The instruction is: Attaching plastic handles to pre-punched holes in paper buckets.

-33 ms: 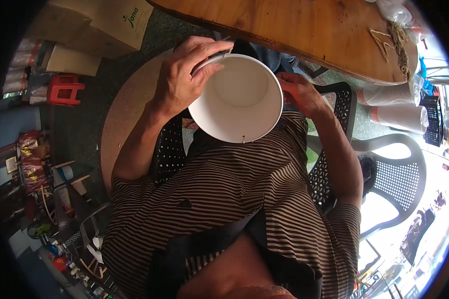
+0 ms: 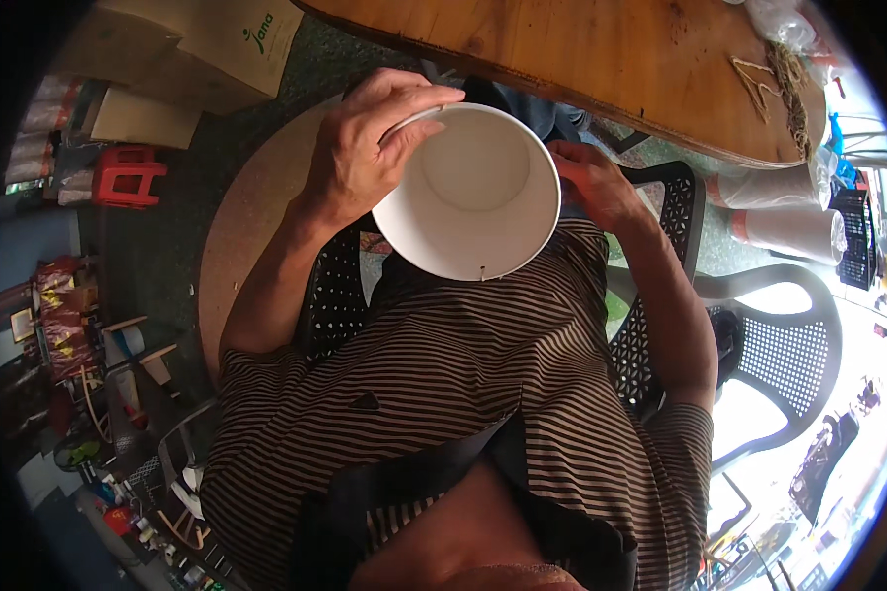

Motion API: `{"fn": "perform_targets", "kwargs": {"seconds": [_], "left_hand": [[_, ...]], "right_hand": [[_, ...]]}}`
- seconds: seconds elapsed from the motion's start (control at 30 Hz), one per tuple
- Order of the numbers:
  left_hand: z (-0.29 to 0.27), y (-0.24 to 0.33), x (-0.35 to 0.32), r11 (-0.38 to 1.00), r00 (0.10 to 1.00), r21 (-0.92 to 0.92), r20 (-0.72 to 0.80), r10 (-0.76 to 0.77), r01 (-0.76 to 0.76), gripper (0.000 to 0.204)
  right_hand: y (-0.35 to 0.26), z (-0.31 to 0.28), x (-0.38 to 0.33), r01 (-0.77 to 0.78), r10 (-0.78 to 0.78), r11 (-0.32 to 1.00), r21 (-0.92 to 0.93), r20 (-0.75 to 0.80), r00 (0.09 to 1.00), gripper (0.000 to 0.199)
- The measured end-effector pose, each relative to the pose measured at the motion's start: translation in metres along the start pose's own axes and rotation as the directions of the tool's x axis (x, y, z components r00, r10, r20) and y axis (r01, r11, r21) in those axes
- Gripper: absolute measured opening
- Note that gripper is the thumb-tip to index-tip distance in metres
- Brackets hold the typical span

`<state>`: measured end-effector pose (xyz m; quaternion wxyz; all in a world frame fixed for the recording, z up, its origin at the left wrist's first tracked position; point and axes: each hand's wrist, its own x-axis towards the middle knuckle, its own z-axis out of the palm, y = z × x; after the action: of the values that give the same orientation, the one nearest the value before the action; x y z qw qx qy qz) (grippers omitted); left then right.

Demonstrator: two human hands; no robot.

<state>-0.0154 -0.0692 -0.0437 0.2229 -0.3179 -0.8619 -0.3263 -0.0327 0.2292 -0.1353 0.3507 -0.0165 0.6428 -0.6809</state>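
Observation:
A white round bucket (image 2: 463,241) is held over my lap, with its open mouth tilted toward me and its bare inside showing. At its near rim there is a small dark hole or mark with a short thread-like bit. My left hand (image 2: 370,148) grips the upper left rim, with the thumb over the inside and the fingers along the outer edge. Against the right outer wall, my right hand (image 2: 593,185) is curled, and its fingertips are partly hidden behind the bucket.
Ahead is the edge of a wooden table (image 2: 562,49), with twine (image 2: 786,94) at its right. A grey chair (image 2: 784,360) stands to the right, with wrapped rolls (image 2: 788,234) beyond. Cardboard boxes (image 2: 207,59) and a red stool (image 2: 128,177) are at the left.
The bucket has tipped very slightly upward. A dark edge that showed by my left fingertips at the rim is out of sight now. My right hand has hardly moved.

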Motion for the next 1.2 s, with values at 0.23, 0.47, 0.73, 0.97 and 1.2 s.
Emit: {"fn": "perform_targets", "kwargs": {"seconds": [0.23, 0.47, 0.73, 0.97, 1.2], "left_hand": [[0.003, -0.028, -0.007, 0.873, 0.919, -0.307, 0.020, -0.393, 0.380, 0.022], [-0.005, -0.051, -0.013, 0.550, 0.741, -0.552, 0.204, -0.639, 0.627, 0.032], [-0.004, -0.048, -0.011, 0.555, 0.718, -0.571, 0.091, -0.690, 0.605, 0.028], [-0.026, -0.004, 0.003, 0.902, 0.915, -0.341, -0.205, -0.346, 0.265, 0.021], [-0.041, 0.028, 0.012, 0.998, 0.956, -0.062, -0.294, 0.009, -0.028, 0.021]], "right_hand": [[-0.005, 0.024, -0.003, 0.109, -0.102, 0.993, 0.054, -0.121, 0.987, 0.027], [-0.019, 0.036, -0.018, 0.246, -0.253, 0.867, 0.434, -0.043, 0.966, 0.014], [-0.040, 0.047, -0.031, 0.169, -0.145, 0.922, 0.349, -0.094, 0.985, 0.032], [-0.030, 0.041, -0.022, 0.211, -0.160, 0.963, 0.168, -0.271, 0.949, 0.045], [-0.051, 0.038, -0.030, 0.384, -0.487, 0.855, -0.348, -0.288, 0.824, 0.050]]}}
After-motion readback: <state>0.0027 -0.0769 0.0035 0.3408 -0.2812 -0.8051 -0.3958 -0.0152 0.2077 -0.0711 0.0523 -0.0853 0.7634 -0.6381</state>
